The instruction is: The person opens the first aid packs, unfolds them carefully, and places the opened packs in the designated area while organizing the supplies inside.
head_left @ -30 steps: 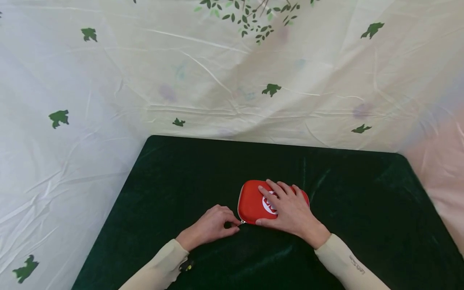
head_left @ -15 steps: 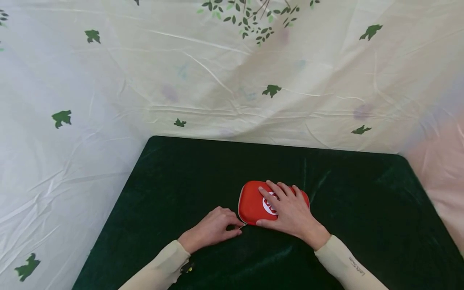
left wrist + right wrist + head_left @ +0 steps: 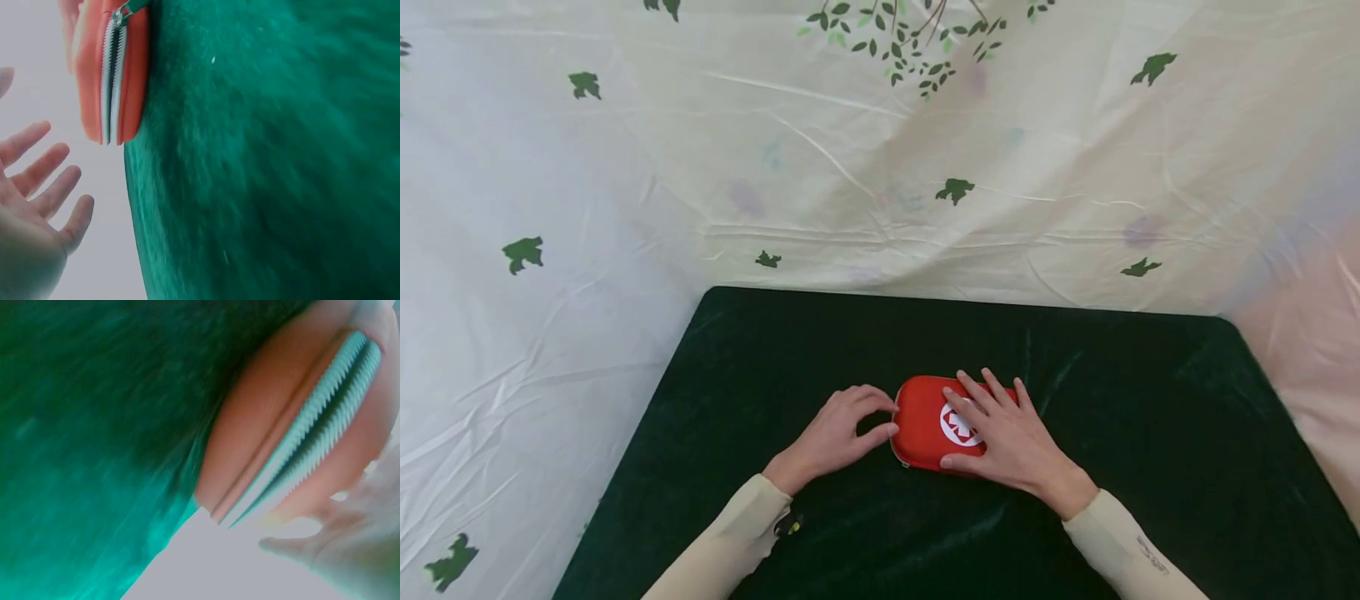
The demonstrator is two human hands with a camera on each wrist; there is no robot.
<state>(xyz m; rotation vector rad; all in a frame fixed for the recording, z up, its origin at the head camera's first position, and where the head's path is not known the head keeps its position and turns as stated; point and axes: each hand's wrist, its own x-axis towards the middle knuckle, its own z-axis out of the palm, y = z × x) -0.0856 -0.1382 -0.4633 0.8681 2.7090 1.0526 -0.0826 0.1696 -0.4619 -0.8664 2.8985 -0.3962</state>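
Left hand [image 3: 842, 425] just let go of the little metal zip pull [image 3: 906, 465], now loose by the left end of the red, round-cornered, fabric-looking case [image 3: 917, 417]. Silver zipper teeth [image 3: 107, 81] gape, so I'd guess that stretch is undone. Right hand [image 3: 1018, 442] is spread on top, not gripping. Case is on the dark green velvety table [image 3: 775, 350]. Half a second ago, left fingers were pinching the pull.

Left arm [image 3: 715, 542] and right arm [image 3: 1135, 542], both pale-sleeved, enter low in head view and converge forward. Left hand [image 3: 835, 429]: back upward, fingers gently arched, thumb apart; left wrist view shows the fingers fanned. Right hand [image 3: 1015, 437]: palm down, fingers straight and spread, thumb out sideways. Hands near each other, apart.
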